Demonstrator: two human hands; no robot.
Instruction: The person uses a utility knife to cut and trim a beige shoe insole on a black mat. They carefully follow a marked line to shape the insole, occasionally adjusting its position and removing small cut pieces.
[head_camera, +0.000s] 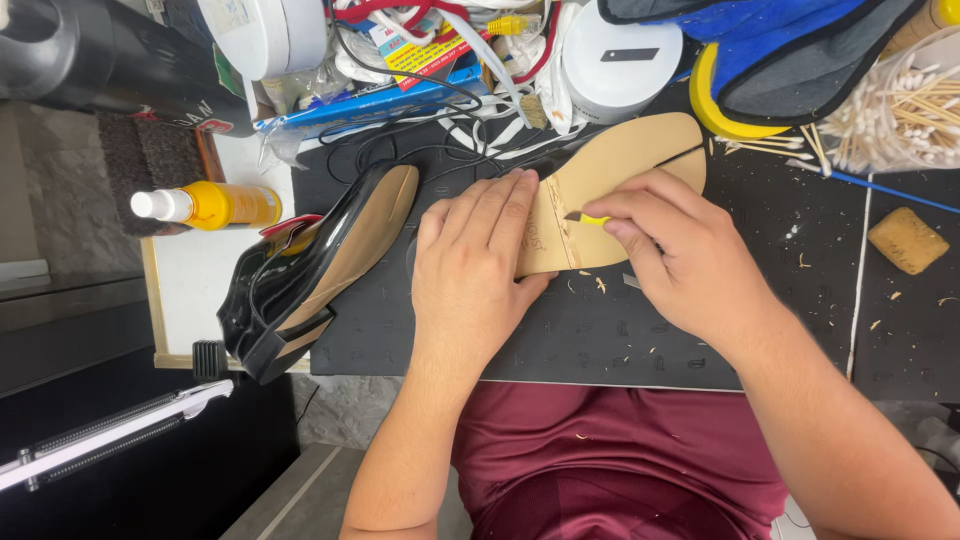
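At frame centre, the left hand (470, 270) lies flat on the tan shoe-shaped leather insole (620, 180) while the right hand (680, 260) pinches what seems a small yellow-handled blade (585, 217), which could slip toward those fingers.

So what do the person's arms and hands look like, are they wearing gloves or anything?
No gloves. Both the left hand and the right hand are bare, with no rings, watch or bracelet showing. Both forearms are bare too, with no sleeves reaching into view. The fingernails are short and plain. Below the arms there is a dark red garment with a few pale shavings on it.
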